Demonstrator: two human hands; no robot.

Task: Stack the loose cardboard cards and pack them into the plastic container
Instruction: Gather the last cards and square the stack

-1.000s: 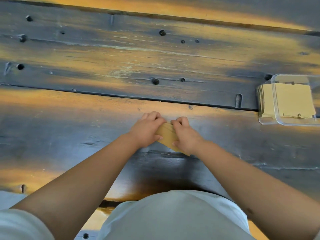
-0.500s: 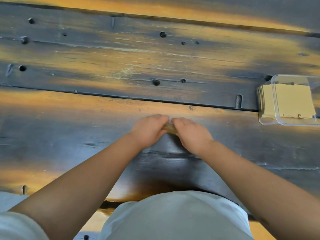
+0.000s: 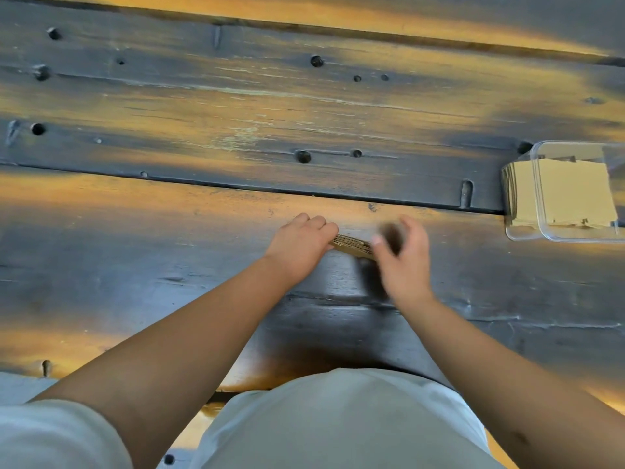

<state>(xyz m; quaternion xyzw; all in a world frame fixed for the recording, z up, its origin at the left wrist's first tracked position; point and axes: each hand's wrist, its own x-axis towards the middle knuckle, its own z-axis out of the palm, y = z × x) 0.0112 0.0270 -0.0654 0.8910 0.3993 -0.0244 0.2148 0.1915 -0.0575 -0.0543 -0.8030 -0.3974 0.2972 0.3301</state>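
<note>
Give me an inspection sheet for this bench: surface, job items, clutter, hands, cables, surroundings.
Surface: worn dark wooden table, planks with holes and orange patches.
Job's things: small card stack standing on edge between the hands; clear plastic container at far right, cards inside.
Clutter: nothing seen.
Hands: left hand grips the stack's left end; right hand blurred at its right end, fingers spread, contact unclear.
Cables: nothing seen.
Surroundings: person's light clothing at the near edge.
</note>
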